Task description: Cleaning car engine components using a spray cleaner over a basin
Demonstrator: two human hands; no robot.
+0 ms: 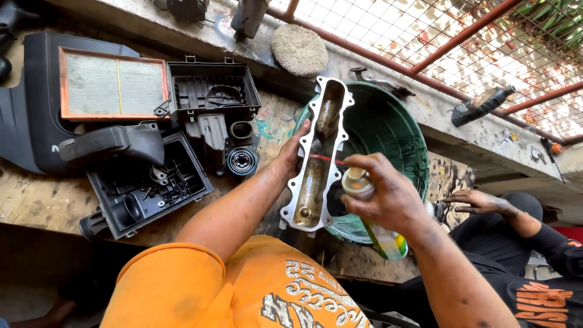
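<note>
My left hand (293, 152) grips the left edge of a long silvery metal cover (316, 158) with bolt holes along its rim and a grimy brown hollow inside. I hold it tilted over a green plastic basin (388, 121). My right hand (382, 193) is shut on a spray can (376, 225) with a green and yellow label. The can's thin red straw (325, 159) points into the cover's hollow.
On the wooden bench lie a black air filter box (209, 91), a flat filter element with an orange frame (112, 85), a black duct (115, 143), an open black housing (146, 182) and a small round filter (243, 163). Another person's hand (480, 201) rests at the right.
</note>
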